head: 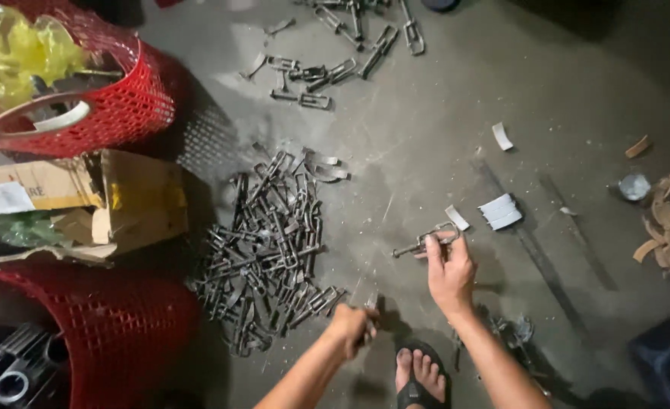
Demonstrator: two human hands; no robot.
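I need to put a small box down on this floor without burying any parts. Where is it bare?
Bare concrete lies between the scattered clamps at top and the white curved strips, and right of those strips toward the brown pieces. Crowded: the metal clamp pile, the red baskets, and around the right hand.

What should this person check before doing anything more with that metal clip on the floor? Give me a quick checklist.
1. Right hand has a grip on the metal clip: ok, fingers rest on it.
2. Left hand holds a tool firmly: cannot tell, fist closed, tool mostly hidden.
3. Sandalled foot away from both hands: not ok, close by.
4. Pile of clips within reach: ok.
5. White strips nearby: ok.
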